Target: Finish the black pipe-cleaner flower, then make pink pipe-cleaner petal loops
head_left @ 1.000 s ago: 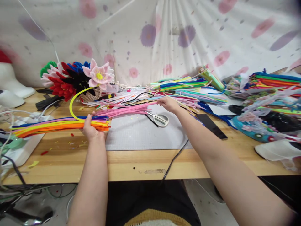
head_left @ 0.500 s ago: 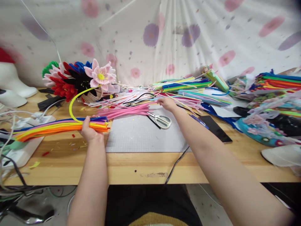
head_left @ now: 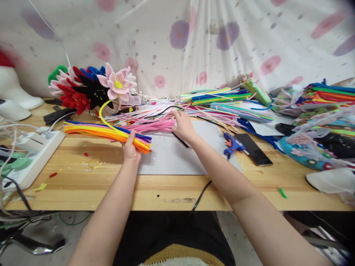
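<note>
My left hand [head_left: 131, 149] is closed around a bundle of pipe cleaners [head_left: 102, 132] in orange, yellow, blue and purple, held level above the table. One yellow pipe cleaner [head_left: 104, 114] arches up out of it toward a pale pink pipe-cleaner flower [head_left: 118, 84]. At the right end of a pile of pink pipe cleaners [head_left: 159, 125], my right hand [head_left: 183, 125] has thumb and fingers closed around the ends. Under both hands lies a grey cutting mat [head_left: 172, 159]. The scissors do not show.
Behind are red, black and blue flowers [head_left: 74, 96] and more loose pipe cleaners [head_left: 219, 96]. To the right lie a blue glue gun [head_left: 233, 143] and a phone [head_left: 254, 149]. A power strip [head_left: 41, 159] with cables stands at the left.
My left hand has carried the colourful bundle rightward, over the mat's edge. My right hand has come left and nearer, onto the pink ends. The scissors have gone from sight; the glue gun is uncovered.
</note>
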Tool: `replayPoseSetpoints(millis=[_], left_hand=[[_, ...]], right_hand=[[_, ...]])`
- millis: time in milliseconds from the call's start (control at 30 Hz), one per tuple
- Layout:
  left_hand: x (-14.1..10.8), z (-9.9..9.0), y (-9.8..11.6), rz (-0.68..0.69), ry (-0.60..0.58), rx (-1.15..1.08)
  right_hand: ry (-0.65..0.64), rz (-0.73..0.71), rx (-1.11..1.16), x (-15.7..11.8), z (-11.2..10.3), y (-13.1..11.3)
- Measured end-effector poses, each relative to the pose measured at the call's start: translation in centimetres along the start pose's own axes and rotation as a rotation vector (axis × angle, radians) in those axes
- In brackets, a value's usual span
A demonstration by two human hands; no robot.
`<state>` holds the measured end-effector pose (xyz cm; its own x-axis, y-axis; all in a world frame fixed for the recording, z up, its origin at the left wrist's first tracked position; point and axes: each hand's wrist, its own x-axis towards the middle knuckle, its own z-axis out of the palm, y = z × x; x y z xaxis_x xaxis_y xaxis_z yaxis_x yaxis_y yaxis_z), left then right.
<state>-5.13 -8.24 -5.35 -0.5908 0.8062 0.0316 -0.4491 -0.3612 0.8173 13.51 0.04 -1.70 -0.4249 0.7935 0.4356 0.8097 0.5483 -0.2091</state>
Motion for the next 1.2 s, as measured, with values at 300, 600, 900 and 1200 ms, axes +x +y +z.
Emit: replayPoseSetpoints(millis=[300, 600, 900, 1200], left_hand=[[-1.5, 1.2, -0.7, -0.076, -0.012, -0.036], [-1.6, 1.5, -1.4, -0.076, -0.081, -0.009], [-1.7, 1.3, -1.3, -0.059, -0.132, 0.001], [-1.5, 1.3, -1.4, 0.004, -0.057, 0.005]], right_hand=[[-0.232, 0.357, -0.048, -2.1, 1.6, 0.5], [-0.123, -0.034, 0.645, -3.2, 1.0, -2.6], [-0.195, -0.068, 0.611, -4.6, 2.5, -5.4], [-0.266, -0.019, 0.551, -3.9, 1.3, -4.0]])
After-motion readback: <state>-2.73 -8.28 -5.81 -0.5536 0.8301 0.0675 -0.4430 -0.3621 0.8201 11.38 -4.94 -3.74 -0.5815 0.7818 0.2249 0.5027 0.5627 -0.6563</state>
